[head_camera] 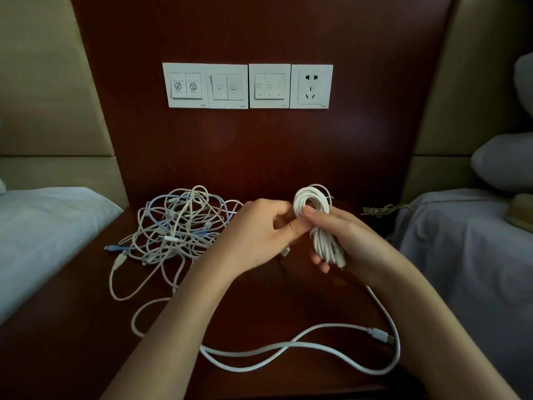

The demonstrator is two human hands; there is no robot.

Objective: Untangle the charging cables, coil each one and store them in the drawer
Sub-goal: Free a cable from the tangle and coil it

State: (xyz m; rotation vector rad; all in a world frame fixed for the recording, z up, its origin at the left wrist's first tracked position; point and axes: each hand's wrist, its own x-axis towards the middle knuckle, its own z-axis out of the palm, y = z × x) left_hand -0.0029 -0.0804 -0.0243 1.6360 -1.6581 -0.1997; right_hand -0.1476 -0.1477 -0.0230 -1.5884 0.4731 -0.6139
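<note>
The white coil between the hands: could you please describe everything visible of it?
The white coil is a smooth, plastic-looking cable wound into several oval loops, held upright above the tabletop. The right hand grips its lower half, thumb across the middle; the left hand pinches it beside that thumb. A loose tail trails from it onto the tabletop.

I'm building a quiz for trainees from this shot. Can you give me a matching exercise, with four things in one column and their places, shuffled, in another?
Things:
1. coiled white cable
2. tangled cables
3. wall socket
4. USB plug

Places:
A. on the wall panel, right of the switches
B. left side of the nightstand
C. in the grip of the right hand
D. front right of the nightstand

Pairs: 1-C, 2-B, 3-A, 4-D
</note>
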